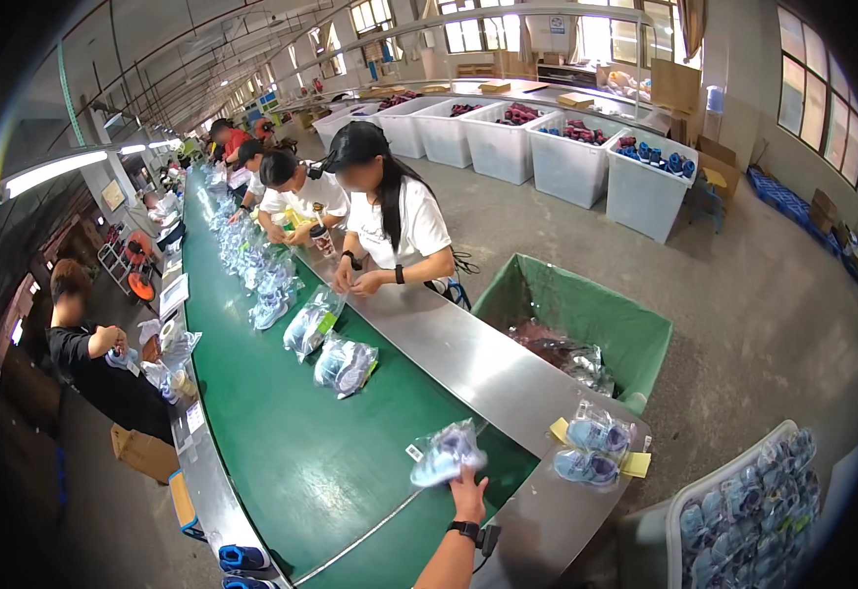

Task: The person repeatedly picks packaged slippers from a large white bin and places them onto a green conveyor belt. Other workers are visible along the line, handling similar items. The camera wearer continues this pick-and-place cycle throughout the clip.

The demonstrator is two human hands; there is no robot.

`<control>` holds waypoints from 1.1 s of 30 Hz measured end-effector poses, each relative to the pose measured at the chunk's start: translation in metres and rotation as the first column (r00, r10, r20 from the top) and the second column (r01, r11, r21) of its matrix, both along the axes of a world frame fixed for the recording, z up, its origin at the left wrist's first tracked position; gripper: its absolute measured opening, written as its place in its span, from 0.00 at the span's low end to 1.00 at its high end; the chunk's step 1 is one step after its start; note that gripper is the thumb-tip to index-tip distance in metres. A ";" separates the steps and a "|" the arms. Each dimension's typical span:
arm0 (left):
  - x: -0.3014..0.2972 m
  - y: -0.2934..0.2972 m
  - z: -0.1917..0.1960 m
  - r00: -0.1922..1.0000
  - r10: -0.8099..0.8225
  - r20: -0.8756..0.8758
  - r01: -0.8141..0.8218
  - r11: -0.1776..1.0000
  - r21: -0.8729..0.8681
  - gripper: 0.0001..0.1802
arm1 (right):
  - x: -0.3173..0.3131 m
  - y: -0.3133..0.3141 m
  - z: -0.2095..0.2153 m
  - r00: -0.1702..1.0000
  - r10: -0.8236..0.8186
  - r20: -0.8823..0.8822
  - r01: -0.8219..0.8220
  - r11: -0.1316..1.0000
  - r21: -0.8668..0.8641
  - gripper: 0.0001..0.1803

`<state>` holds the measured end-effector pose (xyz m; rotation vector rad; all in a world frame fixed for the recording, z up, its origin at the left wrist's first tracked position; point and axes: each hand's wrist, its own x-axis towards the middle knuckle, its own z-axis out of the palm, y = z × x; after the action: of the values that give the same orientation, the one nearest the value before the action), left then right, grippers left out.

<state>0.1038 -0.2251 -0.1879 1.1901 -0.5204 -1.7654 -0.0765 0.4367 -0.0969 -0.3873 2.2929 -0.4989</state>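
My left hand [468, 499], with a dark band on the wrist, reaches over the near end of the green conveyor belt [350, 471]. It grips the near side of a clear plastic bag of light-blue shoes [449, 454], smeared by motion; the bag partly hides the fingers. A white tag shows at the bag's left side. Outside the picture is my right hand. Two more bagged shoe pairs, one [346, 365] nearer and one [313, 324] farther, lie up the belt. To the right, bagged blue shoes [594, 447] with yellow paper rest on the metal edge.
A co-worker [400, 216] stands at the belt's right edge, another [105, 363] at its left. Beside the belt stands a green bin [635, 329] with plastic inside. A crate [682, 530] of bagged shoes stands at lower right; blue shoes [242, 558] sit at lower left.
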 end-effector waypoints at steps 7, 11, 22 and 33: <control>0.013 -0.001 -0.010 0.925 0.186 -0.332 -0.123 0.972 0.201 0.32 | -0.011 0.015 -0.037 0.994 -0.107 0.021 0.108 0.992 -0.059 0.20; 0.023 -0.002 0.015 0.909 0.076 -0.410 -0.057 0.997 0.060 0.38 | -0.014 -0.022 0.002 0.990 0.017 -0.143 -0.025 0.998 -0.052 0.17; 0.002 0.113 0.135 0.689 -0.458 -0.561 0.634 0.756 0.162 0.38 | -0.050 -0.144 0.139 0.976 -0.184 -0.113 0.107 0.867 -0.486 0.17; -0.051 0.213 0.167 0.392 -0.758 -0.521 0.881 0.472 -0.024 0.39 | -0.069 -0.141 0.168 0.987 -0.091 0.134 0.161 0.638 -0.753 0.18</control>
<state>0.0525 -0.0126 -0.0207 0.5674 -0.6655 -2.9997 -0.1457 0.2957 0.0716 -0.5914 1.9191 -1.5516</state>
